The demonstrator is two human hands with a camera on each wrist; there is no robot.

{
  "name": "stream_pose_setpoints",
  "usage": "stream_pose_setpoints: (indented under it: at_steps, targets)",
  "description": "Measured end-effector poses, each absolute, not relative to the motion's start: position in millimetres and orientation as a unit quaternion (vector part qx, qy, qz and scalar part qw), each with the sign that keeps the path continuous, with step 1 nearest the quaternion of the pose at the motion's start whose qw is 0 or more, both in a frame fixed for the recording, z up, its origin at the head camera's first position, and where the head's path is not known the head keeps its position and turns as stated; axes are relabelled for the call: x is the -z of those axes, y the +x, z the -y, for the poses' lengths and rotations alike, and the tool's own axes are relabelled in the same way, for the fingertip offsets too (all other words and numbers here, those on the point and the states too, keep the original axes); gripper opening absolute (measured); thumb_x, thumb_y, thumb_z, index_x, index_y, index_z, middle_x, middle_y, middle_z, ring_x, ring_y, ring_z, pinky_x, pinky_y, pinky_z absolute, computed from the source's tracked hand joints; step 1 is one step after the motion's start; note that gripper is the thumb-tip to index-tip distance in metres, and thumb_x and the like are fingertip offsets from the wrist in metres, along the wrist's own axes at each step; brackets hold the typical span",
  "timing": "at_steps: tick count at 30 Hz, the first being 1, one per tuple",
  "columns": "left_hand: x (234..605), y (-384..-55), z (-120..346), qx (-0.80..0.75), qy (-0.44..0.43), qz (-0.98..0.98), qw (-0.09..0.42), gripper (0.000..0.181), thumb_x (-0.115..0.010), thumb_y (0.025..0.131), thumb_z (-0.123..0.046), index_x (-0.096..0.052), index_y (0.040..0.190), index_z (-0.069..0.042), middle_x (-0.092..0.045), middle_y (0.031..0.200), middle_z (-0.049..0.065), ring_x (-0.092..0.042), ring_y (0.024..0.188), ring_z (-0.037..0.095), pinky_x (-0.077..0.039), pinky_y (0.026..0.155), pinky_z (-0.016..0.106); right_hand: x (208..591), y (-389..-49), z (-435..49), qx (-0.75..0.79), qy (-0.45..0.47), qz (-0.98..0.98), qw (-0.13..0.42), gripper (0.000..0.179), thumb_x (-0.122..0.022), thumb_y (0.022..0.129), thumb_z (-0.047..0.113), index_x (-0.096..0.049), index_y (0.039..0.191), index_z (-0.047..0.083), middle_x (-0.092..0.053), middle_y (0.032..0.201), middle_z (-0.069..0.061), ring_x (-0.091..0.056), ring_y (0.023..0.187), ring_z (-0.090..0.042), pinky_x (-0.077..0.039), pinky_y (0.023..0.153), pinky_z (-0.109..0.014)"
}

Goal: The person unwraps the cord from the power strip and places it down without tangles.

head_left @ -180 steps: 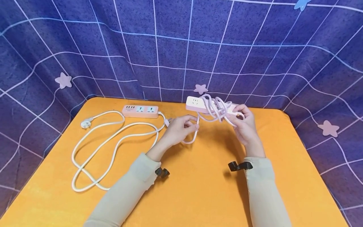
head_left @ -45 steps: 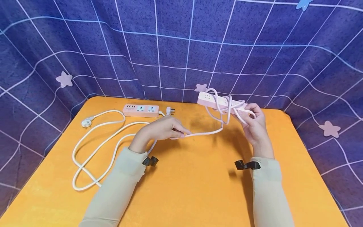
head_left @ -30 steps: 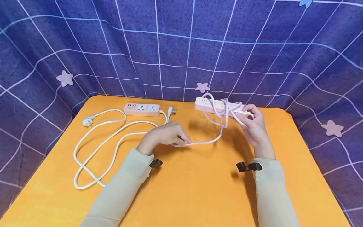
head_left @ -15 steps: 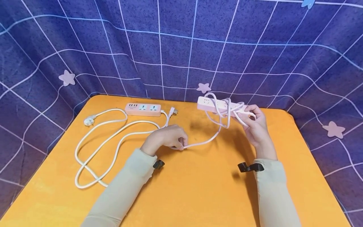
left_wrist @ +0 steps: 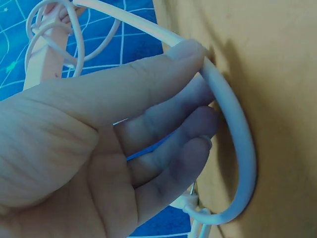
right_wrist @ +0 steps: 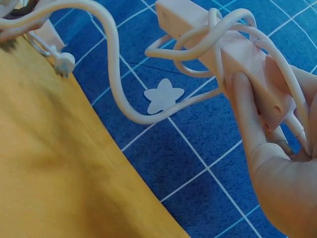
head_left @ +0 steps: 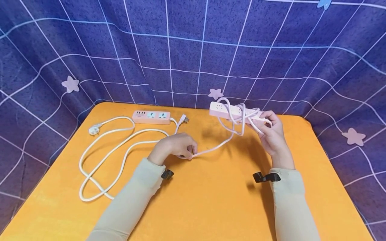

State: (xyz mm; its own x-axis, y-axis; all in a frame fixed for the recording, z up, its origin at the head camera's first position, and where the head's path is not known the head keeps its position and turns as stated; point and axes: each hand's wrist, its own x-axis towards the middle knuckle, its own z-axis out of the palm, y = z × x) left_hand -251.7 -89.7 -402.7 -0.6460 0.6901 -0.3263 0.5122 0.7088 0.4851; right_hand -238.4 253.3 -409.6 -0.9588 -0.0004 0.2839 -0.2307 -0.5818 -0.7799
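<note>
My right hand (head_left: 272, 139) grips one end of a pale pink power strip (head_left: 219, 109), held up above the table. Loops of its own cord (right_wrist: 225, 27) wrap loosely round the strip's middle. A free length of that cord runs down and left to my left hand (head_left: 178, 147). In the left wrist view, the thumb and fingers pinch the cord (left_wrist: 242, 139), which bends on past them toward its plug. That plug (head_left: 183, 118) lies on the table beyond my left hand, prongs pointing right.
A second pink power strip (head_left: 150, 117) lies at the back left of the orange table (head_left: 217, 201). Its white cord (head_left: 123, 160) sprawls in wide loops on the left, ending in a round plug (head_left: 94, 129). A blue curtain (head_left: 187, 53) with stars hangs behind.
Over six seconds, the wrapped strip has shifted right and its plug has come to lie near the other strip. Lately my left hand has moved slightly lower with the cord; my right hand stays nearly still.
</note>
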Motion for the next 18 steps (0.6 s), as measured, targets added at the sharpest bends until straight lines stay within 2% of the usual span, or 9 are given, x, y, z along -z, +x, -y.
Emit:
stream_pose_setpoints:
  at_steps: [4, 7, 13, 18]
  targets:
    - [396, -251, 95, -0.202, 0.342, -0.880, 0.260, 0.023, -0.079, 0.093, -0.012, -0.076, 0.116, -0.012, -0.070, 0.080, -0.004, -0.058, 0.069, 0.007, -0.049, 0.074, 0.026, 410, -239, -253, -0.879, 0.129, 0.455, 0.064, 0.031, -0.053, 0.093, -0.027, -0.058, 0.098, 0.003, -0.063, 0.110, -0.013, -0.073, 0.102, -0.022, -0.061, 0.092, -0.044]
    - [395, -253, 96, -0.221, 0.361, -0.874, 0.239, 0.028, -0.077, 0.095, -0.015, -0.074, 0.123, -0.010, -0.072, 0.082, -0.005, -0.060, 0.071, 0.006, -0.050, 0.076, 0.026, 411, -240, -253, -0.877, 0.129, 0.459, 0.065, 0.032, -0.053, 0.093, -0.027, -0.058, 0.098, 0.004, -0.063, 0.110, -0.012, -0.073, 0.100, -0.021, -0.063, 0.089, -0.041]
    - [395, -252, 87, -0.243, 0.401, -0.871, 0.145, 0.035, -0.076, 0.100, -0.033, -0.074, 0.128, -0.012, -0.076, 0.098, -0.008, -0.068, 0.090, 0.007, -0.054, 0.088, 0.030, 410, -239, -251, -0.874, 0.126, 0.465, 0.066, 0.032, -0.053, 0.093, -0.027, -0.058, 0.098, 0.004, -0.064, 0.109, -0.011, -0.073, 0.098, -0.021, -0.064, 0.086, -0.039]
    - [394, -246, 72, -0.259, 0.402, -0.876, 0.059, 0.038, -0.073, 0.101, -0.042, -0.073, 0.129, -0.017, -0.078, 0.103, -0.008, -0.070, 0.091, 0.007, -0.055, 0.086, 0.029, 409, -238, -250, -0.874, 0.126, 0.465, 0.069, 0.032, -0.054, 0.092, -0.027, -0.059, 0.098, 0.005, -0.064, 0.108, -0.010, -0.073, 0.097, -0.021, -0.064, 0.084, -0.038]
